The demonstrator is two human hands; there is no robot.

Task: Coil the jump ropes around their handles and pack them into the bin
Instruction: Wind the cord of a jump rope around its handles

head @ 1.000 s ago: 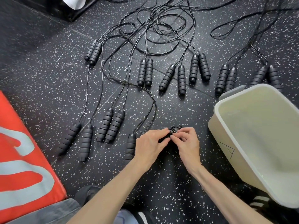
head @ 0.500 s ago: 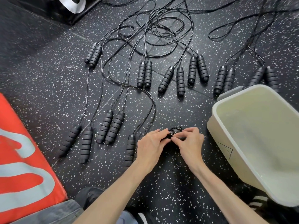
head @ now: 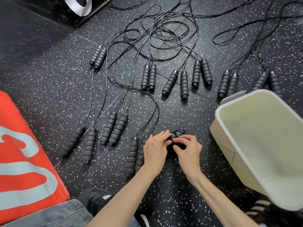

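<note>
A coiled jump rope (head: 177, 135) is being pinched by the left hand (head: 155, 149) and right hand (head: 188, 149), just left of the bin (head: 218, 112), nearer the right hand.

No word, brand name or number can be read anywhere. The cream bin (head: 232, 149) bears a small triangle outline drawn in dark line on its near outer wall, a mark and not a letter for certain. The red mat (head: 19, 190) at the left carries large pale grey curved shapes, cut off by the frame edge, too partial to read as any character.
</note>
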